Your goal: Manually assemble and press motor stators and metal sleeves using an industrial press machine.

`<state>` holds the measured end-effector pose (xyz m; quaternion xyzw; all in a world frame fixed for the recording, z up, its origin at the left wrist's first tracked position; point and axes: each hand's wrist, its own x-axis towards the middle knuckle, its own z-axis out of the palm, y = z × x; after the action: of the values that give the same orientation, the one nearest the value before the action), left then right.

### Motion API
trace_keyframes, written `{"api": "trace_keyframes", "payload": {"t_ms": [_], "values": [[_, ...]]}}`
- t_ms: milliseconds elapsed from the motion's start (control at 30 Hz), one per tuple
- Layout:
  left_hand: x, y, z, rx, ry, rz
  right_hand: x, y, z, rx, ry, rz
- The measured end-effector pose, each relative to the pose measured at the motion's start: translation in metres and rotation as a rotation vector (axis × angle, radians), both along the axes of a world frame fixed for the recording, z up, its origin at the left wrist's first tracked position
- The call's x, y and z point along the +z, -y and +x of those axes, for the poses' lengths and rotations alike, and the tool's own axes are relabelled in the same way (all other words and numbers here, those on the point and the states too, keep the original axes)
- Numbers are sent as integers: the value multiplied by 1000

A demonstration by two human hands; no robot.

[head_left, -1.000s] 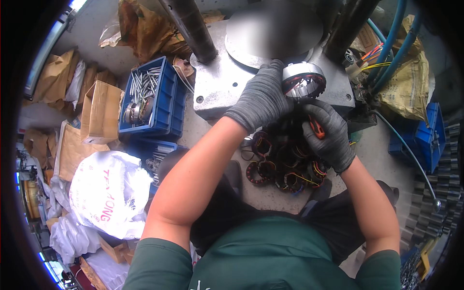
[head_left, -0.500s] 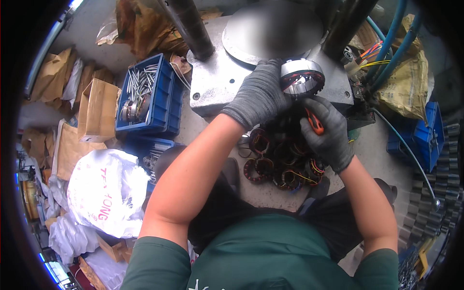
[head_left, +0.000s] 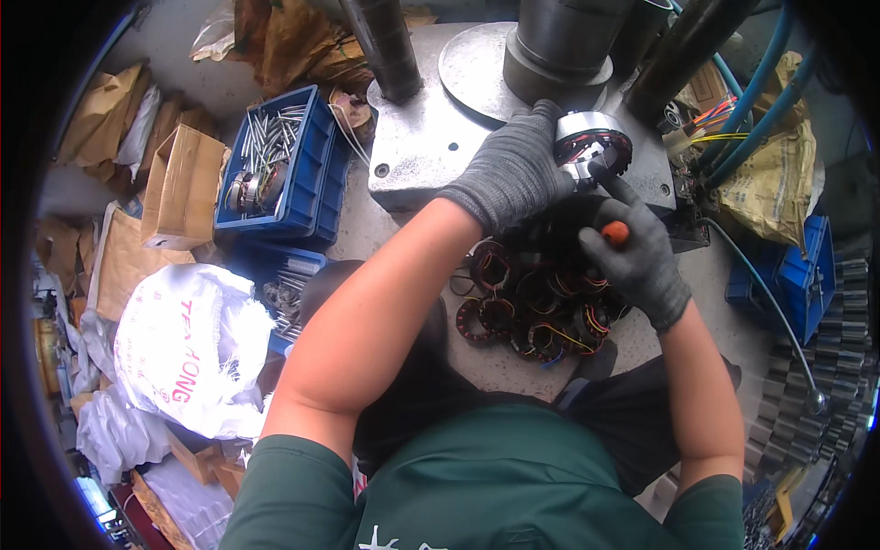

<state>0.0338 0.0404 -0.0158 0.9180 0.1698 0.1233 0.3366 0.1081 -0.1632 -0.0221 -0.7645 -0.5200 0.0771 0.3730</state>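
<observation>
My left hand, in a grey knit glove, grips a metal stator ring by its left side. Dark windings and red wire line the inside of the ring, which is tilted toward me above the front of a press base. My gloved right hand is closed around an orange-handled tool; only the end of the handle shows, so its kind is hidden. The right index finger reaches up to the lower inner edge of the ring. Below both hands, several wound coil rings with coloured wires lie in a pile.
Ahead stands the press base with a round plate, a thick ram and dark posts. A blue crate of metal rods and a white sack are at left. Blue hoses and a blue bin stand right.
My right index finger has stretched from a curl up to the ring's inside. The orange handle has turned, with its end toward me. The left hand keeps its grip; the whole view has shifted slightly.
</observation>
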Motion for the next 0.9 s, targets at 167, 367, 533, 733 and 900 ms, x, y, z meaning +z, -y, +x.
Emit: {"api": "trace_keyframes", "payload": {"t_ms": [167, 367, 533, 733, 900], "values": [[5, 4, 9, 49, 74, -17, -5, -10, 23, 111, -94, -219], [-6, 3, 14, 129, 60, -350, 26, 30, 42, 105, -658, 88], [-13, 5, 17, 99, 310, -1091, 30, 52, 55, -81, -778, 536], [0, 7, -5, 102, 430, -1400, 21, 65, 71, -349, -810, 424], [14, 13, -18, 126, 458, -1136, 0, 42, 86, -281, -425, 368]]}}
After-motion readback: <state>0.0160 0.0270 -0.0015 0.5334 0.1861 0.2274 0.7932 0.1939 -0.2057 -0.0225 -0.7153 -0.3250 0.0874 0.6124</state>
